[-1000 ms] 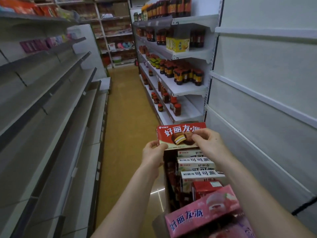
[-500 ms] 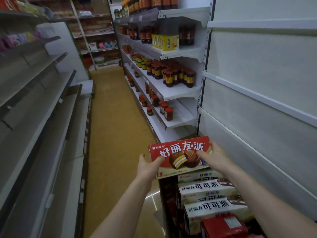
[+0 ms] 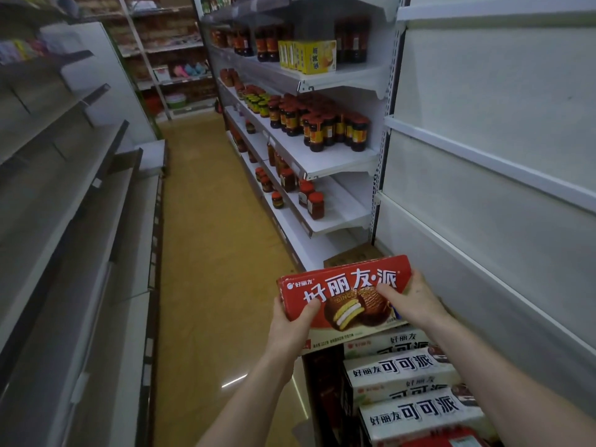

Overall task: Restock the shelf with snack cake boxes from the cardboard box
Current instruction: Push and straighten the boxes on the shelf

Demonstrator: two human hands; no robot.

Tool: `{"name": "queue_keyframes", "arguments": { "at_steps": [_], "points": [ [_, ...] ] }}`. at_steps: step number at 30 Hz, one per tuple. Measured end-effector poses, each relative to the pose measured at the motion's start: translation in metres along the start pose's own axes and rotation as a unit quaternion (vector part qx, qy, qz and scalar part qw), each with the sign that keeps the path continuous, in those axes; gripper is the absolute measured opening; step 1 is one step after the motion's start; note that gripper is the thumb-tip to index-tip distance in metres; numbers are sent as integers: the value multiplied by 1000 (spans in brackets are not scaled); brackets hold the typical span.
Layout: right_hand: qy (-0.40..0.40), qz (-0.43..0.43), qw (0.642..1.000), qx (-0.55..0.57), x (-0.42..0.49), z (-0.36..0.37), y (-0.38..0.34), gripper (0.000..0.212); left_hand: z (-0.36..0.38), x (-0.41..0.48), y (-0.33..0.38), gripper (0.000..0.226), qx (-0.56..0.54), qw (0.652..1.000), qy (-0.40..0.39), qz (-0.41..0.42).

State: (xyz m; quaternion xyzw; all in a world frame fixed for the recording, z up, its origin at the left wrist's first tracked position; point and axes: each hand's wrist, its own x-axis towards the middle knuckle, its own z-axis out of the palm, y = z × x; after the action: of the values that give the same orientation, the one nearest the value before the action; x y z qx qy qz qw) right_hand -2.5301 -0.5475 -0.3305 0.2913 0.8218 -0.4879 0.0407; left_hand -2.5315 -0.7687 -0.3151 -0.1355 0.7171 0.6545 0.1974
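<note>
- The person stands in a shop aisle and holds a red snack cake box (image 3: pixel 346 300) out in front with both hands, above the stock waiting below.
- The left hand (image 3: pixel 290 321) grasps the box's left end, thumb lying across the red front, the other fingers hidden behind it.
- The right hand (image 3: pixel 411 301) grasps the right end, thumb pressed on the printed cake picture, fingers wrapped round the back edge.
- The box is tilted, its front facing up toward the person, clear of any shelf.
- Just beneath it lie white snack cake boxes (image 3: pixel 400 371) stacked flat, one overlapping the next, toward the bottom right corner.
- They sit in a dark-walled container (image 3: pixel 325 391); I cannot tell its material from here.
- To the right rise white shelves (image 3: pixel 483 156), bare where I can see them.
- Further along the same side, shelves carry rows of dark jars with red lids (image 3: pixel 322 124) and, higher up, yellow boxes (image 3: pixel 309 56).
- A few more red-lidded jars (image 3: pixel 311 201) stand on a lower shelf.
- On the left run grey shelves (image 3: pixel 64 195).
- The floor (image 3: pixel 209 221) is yellowish brown and runs to more shelving at the far end.
</note>
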Motion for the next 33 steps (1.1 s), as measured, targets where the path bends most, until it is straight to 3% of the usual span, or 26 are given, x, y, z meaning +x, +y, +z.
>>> {"name": "queue_keyframes", "arguments": {
  "at_steps": [7, 11, 13, 19, 33],
  "points": [
    [5, -7, 999, 35, 4, -5, 11, 69, 10, -7, 2, 68, 6, 1000, 5, 15],
    [5, -28, 999, 29, 10, -11, 27, 93, 13, -21, 7, 60, 4, 999, 24, 24],
    [-1, -38, 999, 22, 6, -16, 29, 96, 14, -30, 13, 57, 10, 999, 35, 31],
    [-6, -44, 999, 4, -37, -31, 8, 68, 7, -66, 26, 53, 16, 997, 62, 51],
    [-43, -163, 985, -44, -127, -20, -70, 62, -61, -180, 55, 77, -37, 972, 200, 119]
  ]
}}
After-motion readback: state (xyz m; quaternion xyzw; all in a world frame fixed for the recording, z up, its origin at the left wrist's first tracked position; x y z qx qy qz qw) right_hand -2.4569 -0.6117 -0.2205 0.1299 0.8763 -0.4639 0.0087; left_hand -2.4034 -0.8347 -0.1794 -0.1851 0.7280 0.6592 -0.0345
